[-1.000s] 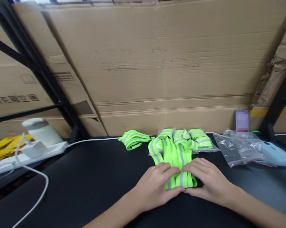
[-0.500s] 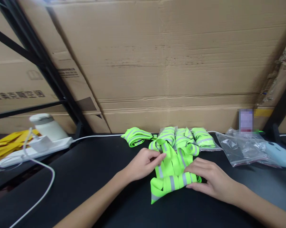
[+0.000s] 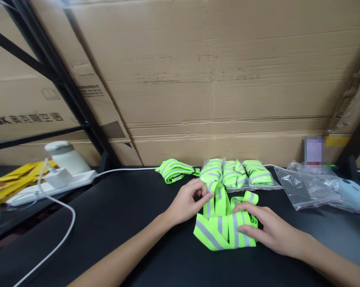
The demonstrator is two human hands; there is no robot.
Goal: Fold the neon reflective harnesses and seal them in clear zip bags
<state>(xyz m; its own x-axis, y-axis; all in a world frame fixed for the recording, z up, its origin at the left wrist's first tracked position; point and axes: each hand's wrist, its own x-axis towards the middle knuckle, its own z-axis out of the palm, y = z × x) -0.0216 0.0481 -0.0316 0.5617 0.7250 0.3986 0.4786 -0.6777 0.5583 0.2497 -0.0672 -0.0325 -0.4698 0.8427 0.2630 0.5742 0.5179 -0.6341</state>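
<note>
A neon green reflective strap (image 3: 224, 233) with grey stripes lies loosely folded on the black tabletop, its loops reaching away from me. My left hand (image 3: 190, 202) is closed, thumb and fingertips pinching a loop at the far left of the strap. From the right, my right hand (image 3: 268, 230) grips the folded part, thumb and fingers on its right side. Just beyond stand several bundles of the same strap: a loose roll (image 3: 175, 170) at the left, and three in clear bags, including a middle one (image 3: 234, 173) and a right one (image 3: 258, 173).
Clear plastic bags (image 3: 308, 189) lie at the right beside a light blue object (image 3: 355, 194). At the left are a white power strip (image 3: 81, 180) with a cable, a pale bottle (image 3: 69, 157) and yellow material (image 3: 21, 179). A cardboard wall (image 3: 227, 79) closes the back.
The near part of the strap has been spread flatter and wider. My right hand has shifted slightly right, its thumb now on top of the strap. The view has turned slightly left.
</note>
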